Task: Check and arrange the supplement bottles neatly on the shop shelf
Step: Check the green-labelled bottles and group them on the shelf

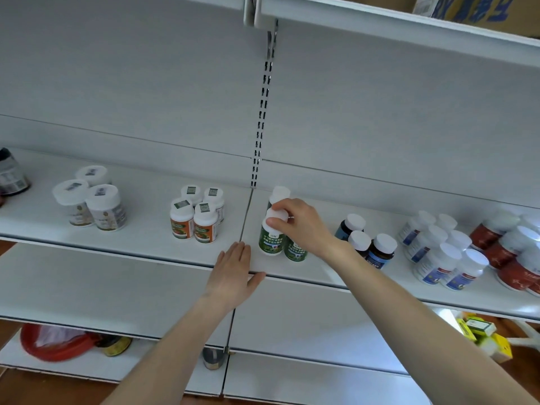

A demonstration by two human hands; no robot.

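A group of green-labelled supplement bottles with white caps stands near the middle of the white shelf [122,247]. My right hand [298,223] grips the white cap of the front green bottle [271,238] from above. A second green bottle [295,250] stands just right of it, partly hidden by my wrist, and a third [279,194] stands behind. My left hand [233,270] rests flat on the shelf's front edge, left of the green bottles, fingers straight.
Along the shelf stand orange-labelled bottles [194,219], grey jars [93,200], dark blue bottles [368,241], white-and-blue bottles [441,252] and red jars [514,255]. A dark jar [11,173] lies at the far left. Lower shelves hold a red bag [55,343] and yellow boxes [482,334].
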